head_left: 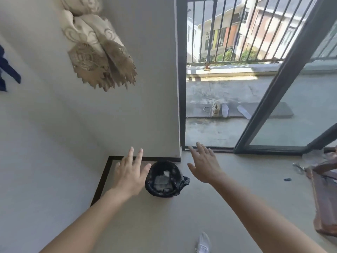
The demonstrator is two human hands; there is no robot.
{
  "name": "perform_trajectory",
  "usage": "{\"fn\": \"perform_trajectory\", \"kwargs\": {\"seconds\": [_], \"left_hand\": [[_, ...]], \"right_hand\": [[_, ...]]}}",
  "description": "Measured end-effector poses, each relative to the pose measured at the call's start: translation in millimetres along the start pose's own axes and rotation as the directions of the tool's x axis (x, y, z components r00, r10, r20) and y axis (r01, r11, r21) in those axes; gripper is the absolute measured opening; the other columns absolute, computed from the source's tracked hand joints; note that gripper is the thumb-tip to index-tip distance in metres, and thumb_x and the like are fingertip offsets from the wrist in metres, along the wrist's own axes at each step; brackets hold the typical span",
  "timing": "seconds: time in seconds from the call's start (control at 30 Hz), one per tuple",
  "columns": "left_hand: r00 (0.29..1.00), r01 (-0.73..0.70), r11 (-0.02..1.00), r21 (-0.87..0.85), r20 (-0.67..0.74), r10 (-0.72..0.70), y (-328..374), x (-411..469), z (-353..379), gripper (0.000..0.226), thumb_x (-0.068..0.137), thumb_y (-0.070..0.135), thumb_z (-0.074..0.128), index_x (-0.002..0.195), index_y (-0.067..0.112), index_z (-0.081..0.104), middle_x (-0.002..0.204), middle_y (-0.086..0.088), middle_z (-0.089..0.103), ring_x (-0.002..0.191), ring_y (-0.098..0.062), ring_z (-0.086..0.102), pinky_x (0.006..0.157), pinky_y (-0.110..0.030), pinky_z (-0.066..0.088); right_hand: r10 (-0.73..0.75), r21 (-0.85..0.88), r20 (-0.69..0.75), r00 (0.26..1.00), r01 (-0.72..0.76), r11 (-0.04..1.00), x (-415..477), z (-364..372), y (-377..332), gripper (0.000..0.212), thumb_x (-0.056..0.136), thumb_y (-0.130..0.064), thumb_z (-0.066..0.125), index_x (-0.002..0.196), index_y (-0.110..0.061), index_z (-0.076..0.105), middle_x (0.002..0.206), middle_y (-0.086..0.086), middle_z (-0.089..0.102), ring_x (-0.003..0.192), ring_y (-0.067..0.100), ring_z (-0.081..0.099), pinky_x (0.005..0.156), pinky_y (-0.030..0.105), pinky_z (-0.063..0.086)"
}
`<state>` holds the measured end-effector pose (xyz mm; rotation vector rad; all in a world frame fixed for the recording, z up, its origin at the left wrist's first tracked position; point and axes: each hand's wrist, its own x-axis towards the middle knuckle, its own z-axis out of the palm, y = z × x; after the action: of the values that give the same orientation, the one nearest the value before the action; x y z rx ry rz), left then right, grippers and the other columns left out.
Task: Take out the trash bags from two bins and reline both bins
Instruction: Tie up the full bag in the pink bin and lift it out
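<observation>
- Step in hand (judged): reach toward the first bin; the bag has not been pulled out yet, and no relining has been started.
- The bin (165,179) is seen on the floor (164,220), in the corner just beside the wall (142,115) and near the open balcony door (284,84).
- It is lined with a black trash bag (185,180), folded over the rim and bunched at the right side; some pale rubbish is seen inside.
- The left grip (130,177) is released, fingers spread and straight, nothing held; it is placed at the bin's left rim (contact cannot be told).
- The right grip (204,167) is released too, fingers spread, held to the right of the bin and apart from it.
- A second bin is not seen in view.
- Next move (judged): the bag's folded edge should be pinched on both sides of the rim, gathered shut, then lifted straight up so the rubbish is not spilled and the light bin is not dragged along.
- A white shoe (203,242) is seen on the floor nearer the person.
</observation>
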<state>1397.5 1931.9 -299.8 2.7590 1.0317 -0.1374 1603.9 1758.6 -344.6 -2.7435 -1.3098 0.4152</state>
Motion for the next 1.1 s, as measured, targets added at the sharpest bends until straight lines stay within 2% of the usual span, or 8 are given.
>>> {"fn": "perform_trajectory", "kwargs": {"seconds": [0.23, 0.6, 0.73, 0.8, 0.87, 0.93, 1.03, 1.1], "left_hand": [[0.988, 0.151, 0.986, -0.067, 0.056, -0.147, -8, 98, 60, 0.065, 0.1, 0.054, 0.026, 0.157, 0.024, 0.012, 0.164, -0.01, 0.006, 0.147, -0.029, 0.02, 0.117, -0.046, 0.023], [0.921, 0.385, 0.824, -0.416, 0.237, -0.31, -73, 200, 354, 0.062, 0.1, 0.051, 0.033, 0.152, 0.018, 0.028, 0.156, -0.006, 0.032, 0.144, -0.02, 0.029, 0.114, -0.037, 0.025], [0.907, 0.412, 0.736, -0.537, 0.162, -0.39, -119, 214, 495, 0.053, 0.099, 0.042, 0.047, 0.144, 0.014, 0.041, 0.146, -0.006, 0.042, 0.135, -0.02, 0.04, 0.108, -0.032, 0.031], [0.876, 0.45, 0.696, -0.559, 0.124, -0.467, -143, 221, 557, 0.055, 0.097, 0.039, 0.052, 0.144, 0.011, 0.039, 0.146, -0.008, 0.039, 0.137, -0.022, 0.037, 0.107, -0.029, 0.028], [0.801, 0.521, 0.566, -0.639, 0.136, -0.583, -167, 238, 608, 0.069, 0.095, 0.048, 0.054, 0.148, 0.01, 0.032, 0.152, -0.01, 0.031, 0.14, -0.024, 0.033, 0.114, -0.033, 0.026], [0.709, 0.574, 0.313, -0.757, 0.267, -0.653, -187, 264, 643, 0.084, 0.086, 0.065, 0.053, 0.148, 0.013, 0.031, 0.153, -0.011, 0.035, 0.136, -0.025, 0.042, 0.112, -0.044, 0.036], [0.798, 0.462, -0.135, -0.877, 0.477, -0.368, -194, 305, 665, 0.067, 0.09, 0.069, 0.041, 0.128, 0.017, 0.058, 0.127, -0.008, 0.066, 0.111, -0.023, 0.066, 0.088, -0.041, 0.054], [0.872, 0.378, -0.222, -0.899, 0.426, -0.24, -191, 334, 665, 0.056, 0.097, 0.06, 0.033, 0.118, 0.02, 0.066, 0.115, -0.006, 0.072, 0.105, -0.021, 0.07, 0.089, -0.04, 0.053]], "right_hand": [[0.018, 0.066, 0.147, 0.989, -0.028, 0.997, 96, 62, 22, 0.064, 0.102, -0.041, 0.039, 0.157, -0.018, 0.016, 0.165, 0.017, 0.009, 0.152, 0.032, 0.012, 0.122, 0.048, 0.015], [0.245, 0.271, 0.377, 0.893, -0.359, 0.893, 187, 324, 46, 0.057, 0.1, -0.039, 0.047, 0.152, -0.019, 0.029, 0.15, 0.01, 0.038, 0.138, 0.031, 0.035, 0.107, 0.039, 0.032], [0.352, 0.463, 0.479, 0.804, -0.572, 0.677, 222, 458, 58, 0.05, 0.095, -0.048, 0.054, 0.134, -0.017, 0.046, 0.118, 0.002, 0.056, 0.118, 0.025, 0.052, 0.088, 0.034, 0.04], [0.418, 0.603, 0.457, 0.785, -0.619, 0.503, 235, 519, 64, 0.065, 0.09, -0.06, 0.058, 0.138, -0.02, 0.04, 0.13, 0.001, 0.053, 0.121, 0.023, 0.052, 0.096, 0.036, 0.04], [0.471, 0.672, 0.426, 0.772, -0.619, 0.406, 255, 568, 69, 0.098, 0.081, -0.076, 0.056, 0.155, -0.025, 0.016, 0.157, 0.001, 0.033, 0.143, 0.024, 0.034, 0.116, 0.041, 0.03], [0.475, 0.733, 0.435, 0.764, -0.608, 0.305, 282, 606, 73, 0.117, 0.066, -0.09, 0.057, 0.156, -0.036, 0.005, 0.161, -0.001, 0.029, 0.145, 0.024, 0.034, 0.119, 0.046, 0.028], [0.335, 0.839, 0.458, 0.824, -0.525, 0.145, 331, 642, 83, 0.102, 0.058, -0.085, 0.07, 0.141, -0.03, 0.048, 0.132, -0.005, 0.065, 0.116, 0.018, 0.065, 0.104, 0.044, 0.048], [0.271, 0.877, 0.409, 0.871, -0.457, 0.147, 362, 646, 85, 0.072, 0.065, -0.066, 0.075, 0.124, -0.026, 0.065, 0.111, -0.005, 0.075, 0.101, 0.018, 0.072, 0.096, 0.04, 0.053]]}}
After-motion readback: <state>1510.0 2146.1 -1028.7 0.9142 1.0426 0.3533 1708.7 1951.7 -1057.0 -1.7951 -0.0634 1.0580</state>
